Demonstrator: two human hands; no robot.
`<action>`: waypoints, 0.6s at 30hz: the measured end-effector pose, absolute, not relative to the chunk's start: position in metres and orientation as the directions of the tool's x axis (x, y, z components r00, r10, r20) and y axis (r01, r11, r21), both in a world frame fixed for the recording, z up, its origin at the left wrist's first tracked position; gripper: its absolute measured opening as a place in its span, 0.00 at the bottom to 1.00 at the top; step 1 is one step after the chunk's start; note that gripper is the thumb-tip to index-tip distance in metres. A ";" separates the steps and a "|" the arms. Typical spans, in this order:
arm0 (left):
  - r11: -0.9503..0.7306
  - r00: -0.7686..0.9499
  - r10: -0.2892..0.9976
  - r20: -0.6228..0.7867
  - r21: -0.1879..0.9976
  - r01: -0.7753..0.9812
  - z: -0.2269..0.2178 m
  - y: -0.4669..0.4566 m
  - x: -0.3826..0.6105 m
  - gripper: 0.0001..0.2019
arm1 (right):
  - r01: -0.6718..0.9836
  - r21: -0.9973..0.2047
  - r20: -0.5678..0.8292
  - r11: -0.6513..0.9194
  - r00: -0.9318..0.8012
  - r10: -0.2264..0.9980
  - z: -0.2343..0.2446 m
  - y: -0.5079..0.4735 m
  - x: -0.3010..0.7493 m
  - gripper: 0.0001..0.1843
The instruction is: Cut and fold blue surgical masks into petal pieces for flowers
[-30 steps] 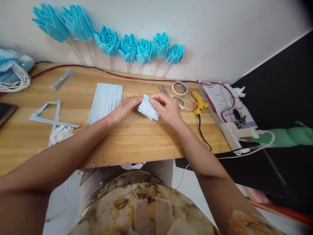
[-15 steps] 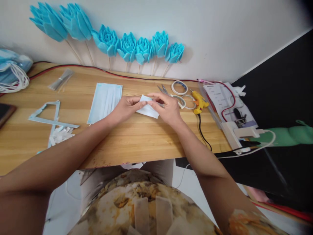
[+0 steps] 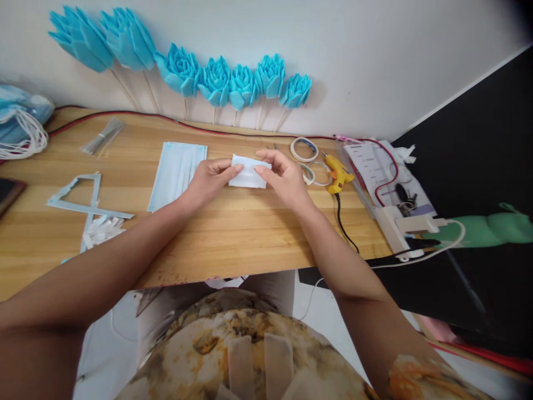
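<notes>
A small pale blue-white piece of folded mask fabric (image 3: 249, 173) is stretched level between my two hands, above the wooden table. My left hand (image 3: 213, 176) pinches its left end, thumb on top. At the other end my right hand (image 3: 283, 175) grips it between thumb and fingers. Just left of my left hand lies a flat light-blue face mask (image 3: 175, 172) with pleats. Behind my right hand, scissors (image 3: 308, 173) are partly hidden, with a handle loop showing. The undersides of my fingers are covered by the piece.
Several blue flowers on sticks (image 3: 216, 83) lean against the wall. Tape rolls (image 3: 303, 150) and a yellow glue gun (image 3: 338, 173) lie to the right, near a power strip (image 3: 389, 230). Mask trimmings (image 3: 102, 229), a bundle of thin strips (image 3: 104, 136) and a bag of masks (image 3: 25, 114) are left.
The piece has turned from slanted to level and is now spread wider between my hands. My right hand has shifted to its right end; my left hand has moved slightly left.
</notes>
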State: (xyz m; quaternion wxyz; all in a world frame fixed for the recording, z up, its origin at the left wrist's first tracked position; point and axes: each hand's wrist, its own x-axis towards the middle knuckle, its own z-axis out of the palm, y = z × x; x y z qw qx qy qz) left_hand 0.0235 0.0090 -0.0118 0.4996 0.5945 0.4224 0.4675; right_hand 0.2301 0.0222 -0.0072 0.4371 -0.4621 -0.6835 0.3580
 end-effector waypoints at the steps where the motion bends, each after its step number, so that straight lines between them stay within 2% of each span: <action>1: -0.132 0.208 0.970 0.123 0.991 0.029 -0.011 0.008 0.024 0.15 | 0.310 -0.901 0.257 0.305 -0.187 0.948 -0.007 0.022 0.230 0.15; 10: -0.108 0.166 0.981 0.103 0.994 0.018 -0.010 0.009 0.024 0.11 | 0.298 -0.882 0.305 0.365 -0.231 0.924 -0.006 0.019 0.224 0.09; 15: -0.115 0.052 0.992 0.115 0.993 -0.004 -0.017 0.013 0.023 0.13 | 0.314 -0.865 0.350 0.391 -0.182 0.919 -0.006 0.021 0.224 0.11; 18: -0.113 0.040 0.993 0.114 0.993 -0.019 -0.019 0.014 0.023 0.14 | 0.286 -0.881 0.350 0.377 -0.140 0.926 -0.006 0.023 0.224 0.12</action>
